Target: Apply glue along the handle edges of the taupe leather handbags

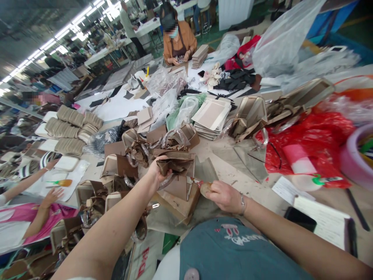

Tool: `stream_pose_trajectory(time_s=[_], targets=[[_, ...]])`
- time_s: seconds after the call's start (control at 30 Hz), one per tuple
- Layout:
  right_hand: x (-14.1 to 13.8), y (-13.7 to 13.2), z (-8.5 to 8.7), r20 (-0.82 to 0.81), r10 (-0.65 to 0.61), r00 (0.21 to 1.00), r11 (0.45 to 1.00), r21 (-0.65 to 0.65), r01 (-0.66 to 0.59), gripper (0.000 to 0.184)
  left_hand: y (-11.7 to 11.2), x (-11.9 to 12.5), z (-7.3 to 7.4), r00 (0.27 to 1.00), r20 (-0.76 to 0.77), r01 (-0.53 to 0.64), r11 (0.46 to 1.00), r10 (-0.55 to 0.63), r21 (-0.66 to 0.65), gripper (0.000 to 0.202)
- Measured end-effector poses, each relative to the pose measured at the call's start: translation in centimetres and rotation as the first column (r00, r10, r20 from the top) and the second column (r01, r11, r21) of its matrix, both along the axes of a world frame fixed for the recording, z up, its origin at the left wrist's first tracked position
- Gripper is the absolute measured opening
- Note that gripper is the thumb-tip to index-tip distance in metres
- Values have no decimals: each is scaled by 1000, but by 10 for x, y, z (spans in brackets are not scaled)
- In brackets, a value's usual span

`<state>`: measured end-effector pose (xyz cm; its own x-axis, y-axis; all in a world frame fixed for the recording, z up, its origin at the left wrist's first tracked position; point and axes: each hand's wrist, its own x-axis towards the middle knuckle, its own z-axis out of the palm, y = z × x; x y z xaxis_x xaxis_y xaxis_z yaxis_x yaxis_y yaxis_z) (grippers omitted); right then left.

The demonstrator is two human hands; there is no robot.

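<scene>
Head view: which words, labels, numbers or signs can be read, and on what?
No text reads with certainty.
Teal apron: white lettering, too blurred to read.
Pale panel: large red letters, slanted, unclear.
Notebook: lines of writing, too small.
Loose paper: faint marks, too small.
Other marks: too blurred.

A broad, pale table (258, 194) carries a crowded spread, with a cardboard box (184, 208) near its front edge and brown bags (121, 166) bunched to the left of it. On the right lie a red plastic bag (310, 134), a written notebook (322, 219), a black strip (358, 210) and a pink tub (348, 157). Farther back stands a stack of flat boards (211, 114).
</scene>
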<state>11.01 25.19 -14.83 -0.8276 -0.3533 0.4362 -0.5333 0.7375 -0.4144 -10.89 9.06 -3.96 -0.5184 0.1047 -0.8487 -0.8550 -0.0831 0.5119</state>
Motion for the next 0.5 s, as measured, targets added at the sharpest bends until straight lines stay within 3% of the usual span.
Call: stream_pose_trajectory(time_s=[0.27, 0.5], targets=[[-8, 24, 17, -88, -120, 989, 993, -24, 118, 25, 4, -1, -1, 998, -39, 46, 997, -48, -55, 12], [-1, 8, 2, -20, -47, 999, 998, -43, 46, 25, 4, -2, -2, 997, -32, 65, 997, -67, -51, 14]])
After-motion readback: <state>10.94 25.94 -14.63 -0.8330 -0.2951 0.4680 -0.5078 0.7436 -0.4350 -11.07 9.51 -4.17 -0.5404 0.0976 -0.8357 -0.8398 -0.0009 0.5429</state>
